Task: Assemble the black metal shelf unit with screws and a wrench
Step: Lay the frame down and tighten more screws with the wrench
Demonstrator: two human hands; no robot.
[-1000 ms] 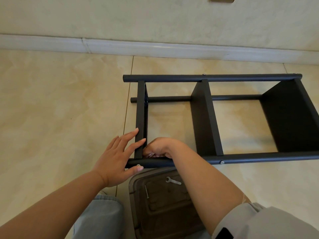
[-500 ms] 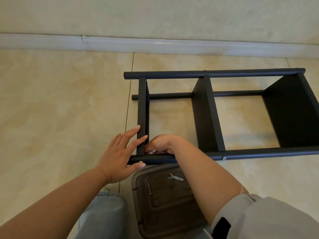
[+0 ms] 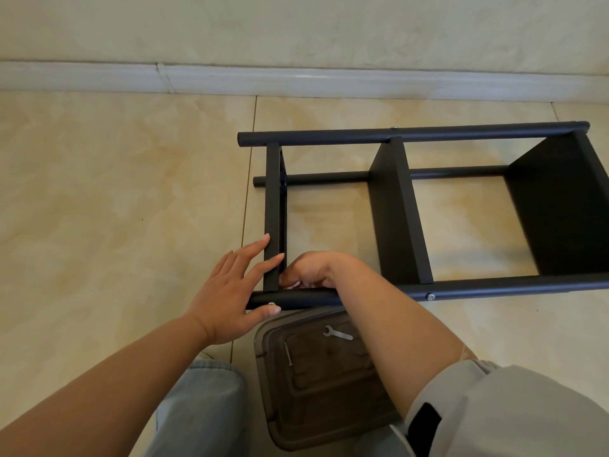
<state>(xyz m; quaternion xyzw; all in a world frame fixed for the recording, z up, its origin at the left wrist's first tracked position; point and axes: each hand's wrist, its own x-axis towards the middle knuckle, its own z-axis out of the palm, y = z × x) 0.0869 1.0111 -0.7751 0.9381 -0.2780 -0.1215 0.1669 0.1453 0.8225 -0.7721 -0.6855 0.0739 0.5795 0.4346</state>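
We see the black shelf unit (image 3: 392, 209) lying on its side on the tiled floor (image 3: 115, 192) near the wall, its long poles running left to right and its boards standing on edge; laid this way, we judge, the near pole's joints are within easy reach. Just below the near pole sits a brown plastic bin (image 3: 316, 390) with its lid on, which serves as a handy tray for the loose parts. Our left hand (image 3: 230, 291) lies open and wide, fingers straight against the leftmost board (image 3: 273, 219) and thumb under the near pole beside a screw head (image 3: 271, 304), probably to steady the joint. Our right hand (image 3: 308, 272) reaches inside that corner with fingers curled; whether it pinches a nut or screw we cannot tell, as the fingertips are hidden. The small wrench (image 3: 337, 334) rests unused on the lid, and a long screw (image 3: 288, 355) lies nearby. We can read no brand, label or writing anywhere.
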